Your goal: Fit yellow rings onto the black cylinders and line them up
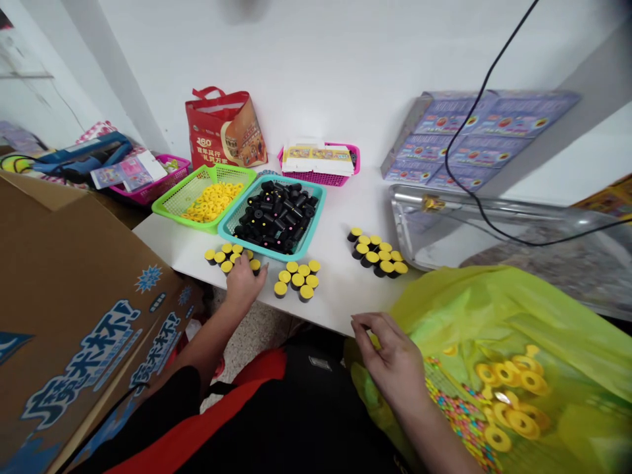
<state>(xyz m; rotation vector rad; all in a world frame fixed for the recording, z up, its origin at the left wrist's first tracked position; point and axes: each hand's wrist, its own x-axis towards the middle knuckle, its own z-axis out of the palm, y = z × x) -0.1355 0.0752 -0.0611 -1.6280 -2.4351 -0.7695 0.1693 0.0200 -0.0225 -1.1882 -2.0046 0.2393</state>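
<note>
My left hand [244,280] rests at the near edge of the white table [340,217], fingers curled over a cluster of black cylinders with yellow caps [228,255]. A second cluster of capped cylinders [297,279] stands just to its right, and a third cluster [376,253] sits further right. My right hand [390,355] hovers over the edge of a yellow-green plastic bag [503,329], fingers bent in a pinch; what they hold is not visible. Loose yellow rings [508,395] lie inside the bag.
A teal basket [302,249] of black cylinders and a green basket [170,207] of yellow rings stand behind the clusters. Further back are a red bag [224,128], two pink baskets, and purple boxes [469,138]. A metal tray [409,224] lies right; a cardboard box [74,296] stands left.
</note>
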